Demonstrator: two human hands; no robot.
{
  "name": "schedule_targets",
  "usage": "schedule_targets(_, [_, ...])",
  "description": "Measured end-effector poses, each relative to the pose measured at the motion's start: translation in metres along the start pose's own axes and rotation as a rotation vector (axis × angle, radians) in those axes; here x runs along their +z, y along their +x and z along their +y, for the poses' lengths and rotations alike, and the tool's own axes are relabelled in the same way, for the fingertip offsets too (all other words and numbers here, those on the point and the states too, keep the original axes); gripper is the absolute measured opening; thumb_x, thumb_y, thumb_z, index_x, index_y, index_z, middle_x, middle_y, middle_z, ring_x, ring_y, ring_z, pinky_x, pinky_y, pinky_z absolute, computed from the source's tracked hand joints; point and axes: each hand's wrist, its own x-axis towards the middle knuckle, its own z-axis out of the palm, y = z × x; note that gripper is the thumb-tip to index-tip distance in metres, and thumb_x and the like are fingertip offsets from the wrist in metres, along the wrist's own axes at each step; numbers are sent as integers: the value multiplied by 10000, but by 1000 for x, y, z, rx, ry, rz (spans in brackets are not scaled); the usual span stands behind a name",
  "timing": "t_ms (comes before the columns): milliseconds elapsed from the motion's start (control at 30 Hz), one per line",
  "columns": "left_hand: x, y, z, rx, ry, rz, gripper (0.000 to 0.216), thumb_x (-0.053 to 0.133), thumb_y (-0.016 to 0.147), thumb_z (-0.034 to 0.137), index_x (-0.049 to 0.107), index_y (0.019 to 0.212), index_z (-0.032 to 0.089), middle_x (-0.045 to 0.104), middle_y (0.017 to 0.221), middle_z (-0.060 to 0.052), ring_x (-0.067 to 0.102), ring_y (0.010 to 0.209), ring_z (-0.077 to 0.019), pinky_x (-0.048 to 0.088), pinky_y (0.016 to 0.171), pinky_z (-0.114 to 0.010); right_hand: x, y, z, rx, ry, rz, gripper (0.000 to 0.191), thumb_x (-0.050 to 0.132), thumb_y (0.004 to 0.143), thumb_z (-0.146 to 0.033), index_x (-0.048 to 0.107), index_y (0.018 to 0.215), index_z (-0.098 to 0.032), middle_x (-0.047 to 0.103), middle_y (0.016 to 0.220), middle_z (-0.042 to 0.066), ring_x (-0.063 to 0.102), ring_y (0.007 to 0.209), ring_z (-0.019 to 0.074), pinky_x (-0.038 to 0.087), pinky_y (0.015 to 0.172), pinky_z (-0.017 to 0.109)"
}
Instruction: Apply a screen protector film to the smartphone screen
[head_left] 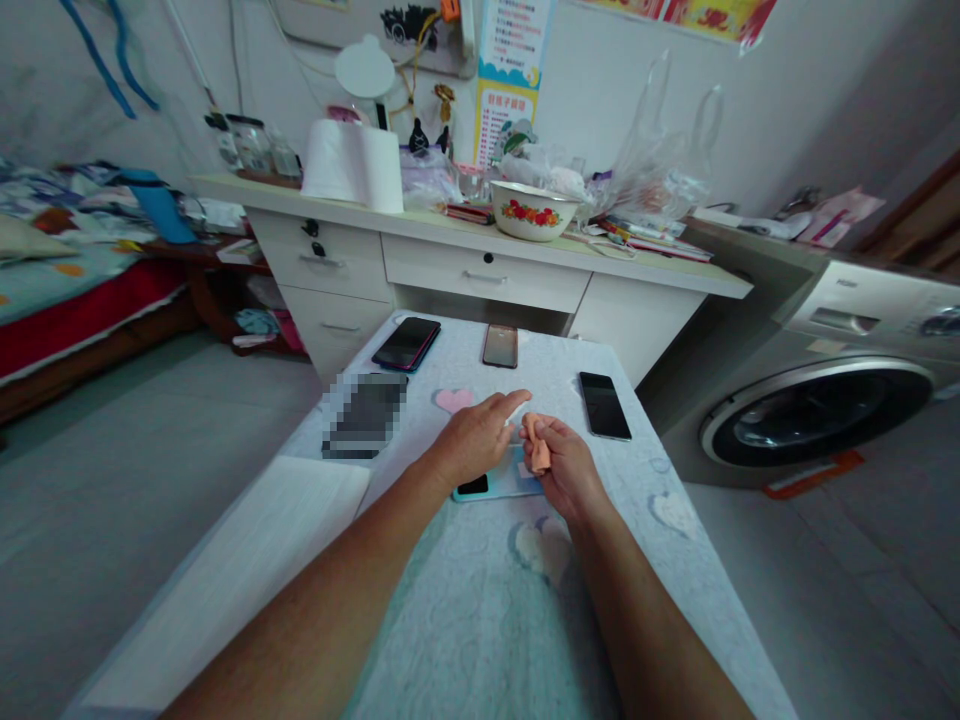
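My right hand (568,465) is closed around a small bunched orange cloth (538,445), which pokes up between thumb and fingers. Just left of it, my left hand (480,435) hovers with its index finger stretched out toward the right; its lower fingers are partly hidden. Under both hands lies a light blue phone (495,487) with a black block at its left end, its far side partly covered by the hands. Nothing that I can make out is held in the left hand.
Around the table (465,620) lie a dark phone (407,343), a brown-edged phone (500,345), a black phone (604,405) and a blurred-out dark device (366,415). Behind stands a white desk (480,278) with a flowered bowl (534,210). A washing machine (817,360) is at right.
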Motion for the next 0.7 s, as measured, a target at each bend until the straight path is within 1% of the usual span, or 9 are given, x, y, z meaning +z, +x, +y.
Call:
schedule_targets(133, [-1,-1,1,-20,11,-16,516,472,858,123,404,1351,257,595,1269,-69,569,1185,-213,456,1010,-357,-1,0,0,0,8,12,227,732,684,-303,604,815,-169,631,678,1,481,488,72,337,416,168])
schedule_targets(300, [-2,-1,2,-25,30,-32,462,479,856,131,437,1304,234,606,1245,-78,574,1178,-218,462,1000,-356,-1,0,0,-3,13,16,206,726,688,-297,616,803,-166,631,669,3,486,487,74,345,415,168])
schedule_targets(500, [-3,0,5,-30,99,-28,522,466,868,134,371,1368,250,592,1256,-63,576,1169,-202,474,981,-344,-1,2,1,-12,22,-3,190,726,674,-281,611,775,-168,634,663,4,479,478,74,346,405,168])
schedule_targets(700, [-4,-1,5,-20,96,-21,458,466,860,126,424,1301,243,614,1207,-56,588,1149,-196,488,959,-332,-1,1,1,-10,15,16,189,723,677,-276,619,786,-162,636,663,3,484,475,73,347,408,172])
